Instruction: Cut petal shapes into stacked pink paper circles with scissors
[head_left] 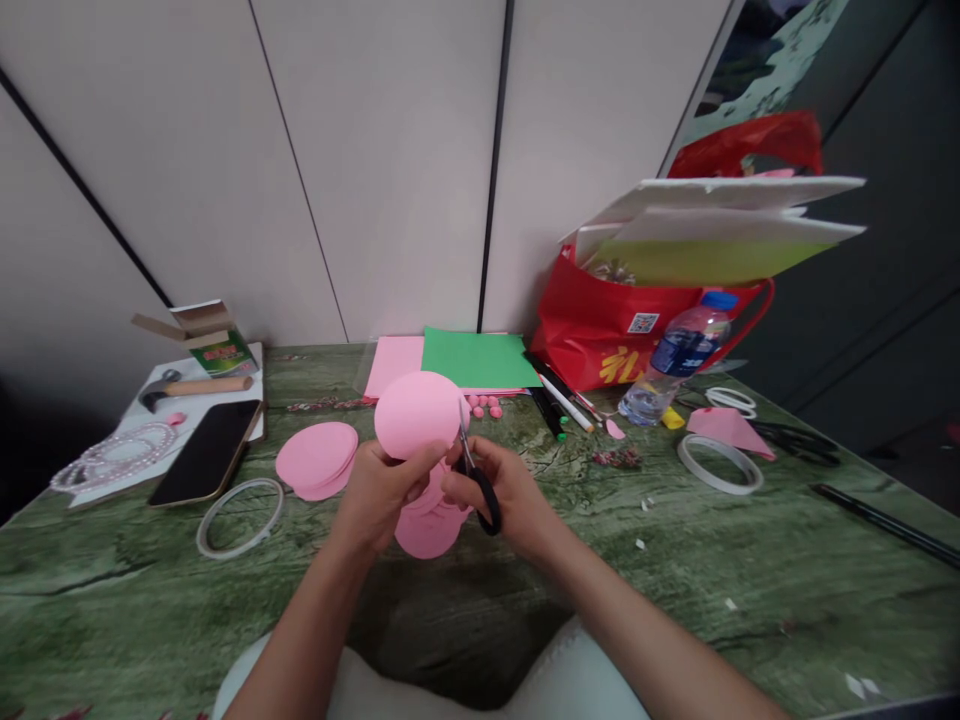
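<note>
Pinched in my left hand [390,490] is a pink paper circle [416,412], held up above the table. My right hand [499,490] grips black-handled scissors [487,500], fingers in the loops. The scissor blades point upward at the circle's right edge; whether they touch the paper I cannot tell. Below my hands lie more pink paper circles [427,535], partly hidden by my fingers. A stack of pink circles [319,458] rests on the table to the left of my left hand.
Behind are a green sheet [480,358], pens [566,400] and a red bag [577,330] of boards. A water bottle [679,360] and tape roll [720,464] stand right. At left are a phone [206,452], a hammer [202,387], a beaded string [120,455] and another tape roll [241,518].
</note>
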